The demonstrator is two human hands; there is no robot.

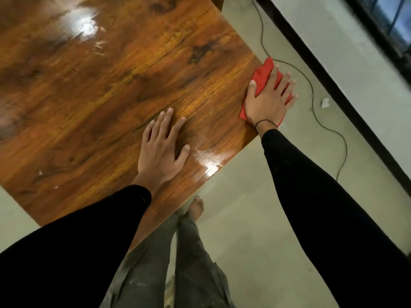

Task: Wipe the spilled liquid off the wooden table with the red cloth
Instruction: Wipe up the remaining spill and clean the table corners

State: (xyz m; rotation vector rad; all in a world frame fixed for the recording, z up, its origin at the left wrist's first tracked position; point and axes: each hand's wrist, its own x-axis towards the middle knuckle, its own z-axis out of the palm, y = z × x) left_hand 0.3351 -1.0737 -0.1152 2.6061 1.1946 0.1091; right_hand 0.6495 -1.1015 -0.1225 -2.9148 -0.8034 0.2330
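- Overhead, head view: right hand (270,101) presses flat, fingers spread, on red cloth (262,76) at the wooden table (111,85) edge; left hand (162,147) rests flat, holding nothing.
- Cloth looks soft, light, crumpled; best pressed under the palm.
- Wet sheen (208,162) remains between the hands.

Illumination moderate, warm in tone. Strong white glare on the glossy table (93,90) at upper left, streaked by motion blur; a second bright reflection at the near right edge over the wet patch (209,162). Dim bluish light shows at the window (393,21), upper right. Soft shadow under the left hand (161,150). Upper-left table surface smeared and unfocused. Straight lines bow toward the frame edges, typical wide-angle distortion. Black sleeves (322,207) lack detail. Overall sharpness fair.
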